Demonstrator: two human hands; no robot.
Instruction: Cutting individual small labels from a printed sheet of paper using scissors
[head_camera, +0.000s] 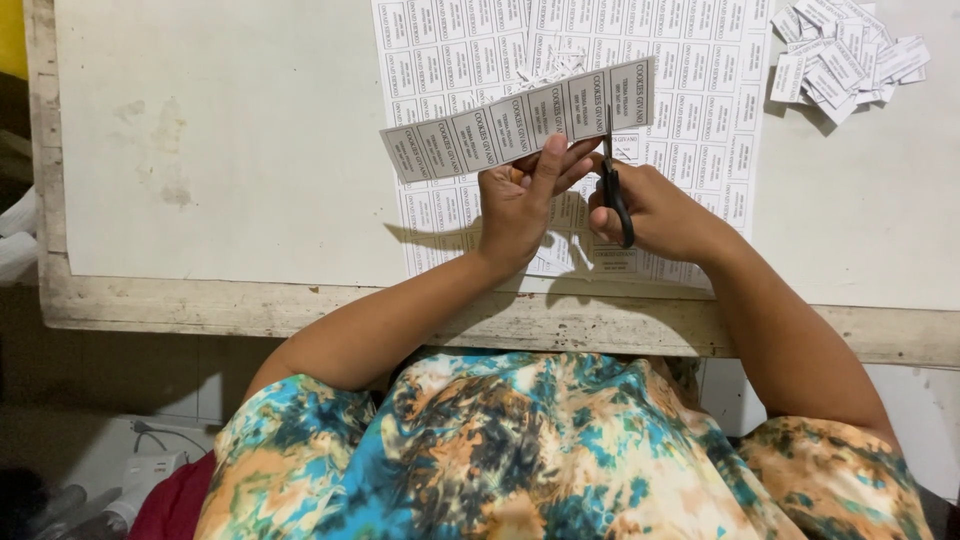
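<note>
Patterned cloth in blue, orange and cream (520, 450) fills the 6 o'clock edge of the view, worn by the person whose two bare forearms reach up toward 12 o'clock over the worn front edge of the counter (230, 150). At about centre, the left hand (520, 200) is closed in a pinch on a strip of printed labels (515, 120), thumb below and fingers on top, holding it raised and tilted so that its 3 o'clock end sits higher than its 9 o'clock end. Just beside it at 3 o'clock, the right hand (655, 205) is wrapped around the black handles of a pair of scissors (614, 190), whose blades point toward 12 o'clock and meet the strip near its right end, between two labels. Under both hands lie uncut sheets of the same labels (700, 90), spread flat on the counter and running up to 12 o'clock. Well apart at 2 o'clock, a loose pile of cut single labels (845, 55) rests on the bare counter surface.
</note>
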